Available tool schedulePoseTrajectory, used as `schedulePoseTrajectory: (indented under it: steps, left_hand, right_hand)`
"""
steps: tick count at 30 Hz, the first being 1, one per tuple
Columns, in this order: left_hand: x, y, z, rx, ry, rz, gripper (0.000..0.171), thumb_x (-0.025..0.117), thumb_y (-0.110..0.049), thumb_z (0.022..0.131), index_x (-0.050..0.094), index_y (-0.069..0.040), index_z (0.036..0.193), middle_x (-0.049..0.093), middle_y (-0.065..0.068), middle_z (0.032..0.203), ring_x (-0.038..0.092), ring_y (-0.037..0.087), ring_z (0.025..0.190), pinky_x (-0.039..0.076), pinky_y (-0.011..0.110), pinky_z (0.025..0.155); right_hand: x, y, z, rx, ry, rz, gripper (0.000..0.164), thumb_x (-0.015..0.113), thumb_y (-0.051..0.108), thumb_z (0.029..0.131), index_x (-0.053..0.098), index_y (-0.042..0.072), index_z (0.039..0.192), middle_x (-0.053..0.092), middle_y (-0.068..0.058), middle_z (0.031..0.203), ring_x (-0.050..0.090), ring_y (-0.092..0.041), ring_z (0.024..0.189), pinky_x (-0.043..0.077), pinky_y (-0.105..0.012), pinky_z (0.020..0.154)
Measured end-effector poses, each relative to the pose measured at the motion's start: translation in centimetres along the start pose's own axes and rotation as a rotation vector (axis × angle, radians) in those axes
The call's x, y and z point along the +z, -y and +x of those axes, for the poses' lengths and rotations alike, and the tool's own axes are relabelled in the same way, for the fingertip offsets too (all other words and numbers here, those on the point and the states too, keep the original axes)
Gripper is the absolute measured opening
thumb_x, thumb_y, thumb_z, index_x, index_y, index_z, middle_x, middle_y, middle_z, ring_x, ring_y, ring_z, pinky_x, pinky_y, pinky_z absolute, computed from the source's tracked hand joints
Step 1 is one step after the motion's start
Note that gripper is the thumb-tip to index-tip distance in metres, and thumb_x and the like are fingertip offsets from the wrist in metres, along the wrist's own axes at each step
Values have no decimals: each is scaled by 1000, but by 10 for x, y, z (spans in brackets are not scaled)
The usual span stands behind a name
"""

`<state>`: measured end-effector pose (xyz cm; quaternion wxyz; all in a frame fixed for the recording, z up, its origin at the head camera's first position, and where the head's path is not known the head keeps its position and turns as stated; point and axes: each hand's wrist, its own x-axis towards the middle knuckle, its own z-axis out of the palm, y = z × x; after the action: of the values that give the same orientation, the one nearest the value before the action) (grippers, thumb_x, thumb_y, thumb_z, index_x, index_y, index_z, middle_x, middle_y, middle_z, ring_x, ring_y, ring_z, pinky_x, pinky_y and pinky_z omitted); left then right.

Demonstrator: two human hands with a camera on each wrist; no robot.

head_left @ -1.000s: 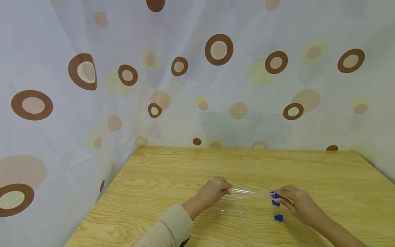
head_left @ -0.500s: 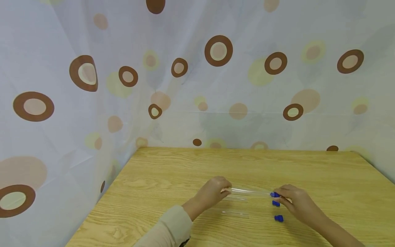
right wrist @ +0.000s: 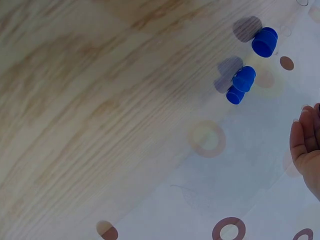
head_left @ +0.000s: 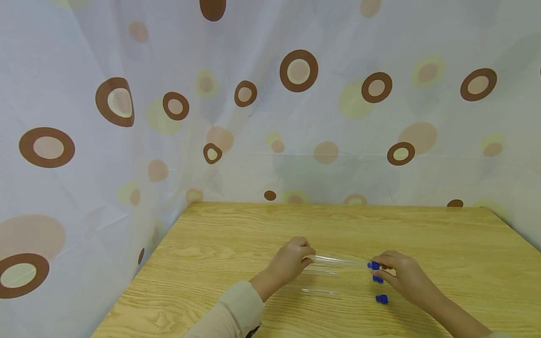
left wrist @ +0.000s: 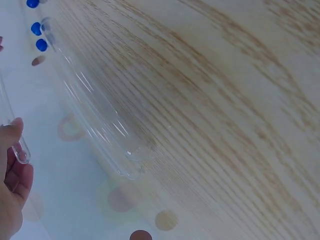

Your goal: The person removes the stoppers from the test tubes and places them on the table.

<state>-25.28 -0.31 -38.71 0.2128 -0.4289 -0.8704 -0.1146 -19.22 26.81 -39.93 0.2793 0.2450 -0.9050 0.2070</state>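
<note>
My left hand pinches a clear test tube near its rounded end, also seen in the left wrist view, where the fingers curl round the tube's tip. The tube points right, toward my right hand, whose thumb and fingers pinch a blue stopper at its other end. I cannot tell whether the stopper sits inside the tube. In the right wrist view only part of the right hand shows, and what it holds is hidden.
Two more clear tubes lie on the wooden table, the nearer tube below the farther tube. Blue stoppers lie right of them, one stopper just under my right hand and another stopper closer in. A dotted curtain hangs behind.
My right hand has shifted slightly left with the blue stopper, bringing it to the tube's end. The left hand has risen a little with the tube. The other tubes have stayed put.
</note>
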Motion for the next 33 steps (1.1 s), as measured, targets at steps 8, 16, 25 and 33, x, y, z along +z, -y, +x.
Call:
schedulePoseTrajectory:
  steps: [8, 16, 25, 33]
  left_hand:
    - [-3, 1, 1, 4, -15, 37, 15, 68, -19, 82, 72, -10, 94, 60, -1, 86, 57, 8, 77, 44, 3, 67]
    - [-3, 5, 1, 17, -55, 49, 15, 71, -18, 79, 73, -10, 92, 59, -1, 80, 56, 7, 72, 43, 3, 63]
    - [0, 13, 3, -3, -67, 20, 16, 71, -16, 79, 73, -8, 93, 59, 0, 81, 56, 7, 72, 44, 3, 64]
    - [1, 22, 3, -10, -99, 5, 15, 71, -14, 78, 72, -6, 91, 61, 3, 81, 59, 11, 74, 47, 6, 65]
  right_hand:
    - [1, -1, 6, 0, -8, -36, 25, 81, 4, 63, 71, 4, 85, 65, 3, 78, 60, -11, 65, 52, -19, 54]
    - [0, -3, 11, 9, -10, -50, 22, 79, 4, 65, 71, 4, 85, 65, 3, 79, 58, -9, 66, 51, -16, 55]
    - [-2, -7, 17, 55, -3, -41, 21, 77, 3, 69, 71, 1, 89, 63, 3, 78, 54, -5, 64, 49, -18, 52]
    - [-2, -8, 22, 84, -11, -51, 19, 76, 3, 70, 71, 0, 88, 61, 3, 74, 53, -3, 62, 49, -18, 52]
